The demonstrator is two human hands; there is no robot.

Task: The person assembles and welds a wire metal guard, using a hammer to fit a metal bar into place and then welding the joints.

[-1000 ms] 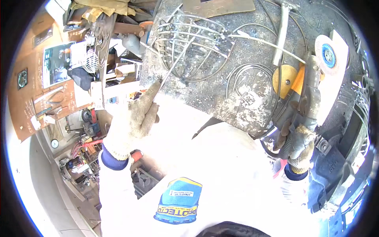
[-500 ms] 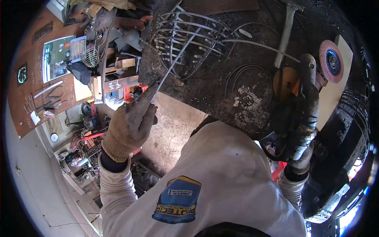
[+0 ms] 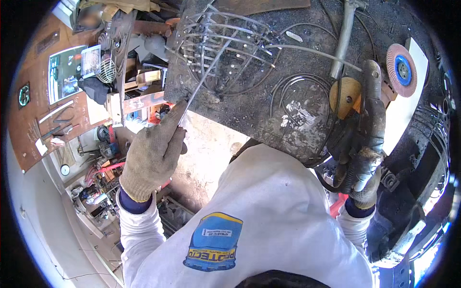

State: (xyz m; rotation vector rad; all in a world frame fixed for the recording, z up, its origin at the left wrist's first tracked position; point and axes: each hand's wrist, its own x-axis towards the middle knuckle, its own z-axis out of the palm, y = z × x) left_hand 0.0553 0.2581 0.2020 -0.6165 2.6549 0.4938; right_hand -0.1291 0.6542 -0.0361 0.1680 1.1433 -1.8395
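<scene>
My left hand [image 3: 153, 156], in a knitted work glove, is closed on a thin straight metal rod [image 3: 207, 73]. The rod's far end reaches across a rounded cage of welded metal bars [image 3: 225, 48] on the dark workbench [image 3: 230, 113]. My right hand [image 3: 366, 189], also gloved, grips what looks like a welding electrode holder [image 3: 374, 113] with a worn, wrapped handle. Its jaw end points away from me, and a slender electrode [image 3: 317, 54] runs from it leftward toward the cage. The holder hides part of the right fingers.
Beside the holder are an angle grinder's pink flap disc [image 3: 401, 70] and a yellowish round disc [image 3: 345, 97]. A hammer-like metal tool [image 3: 343, 41] and a coil of wire [image 3: 283, 91] lie on the bench. Cluttered shelving [image 3: 144, 101] stands left; a dark cable hangs near my right hand.
Both hands keep their grips, and the rod and electrode stay at the cage. The whole scene has shifted slightly left in view and looks brighter.
</scene>
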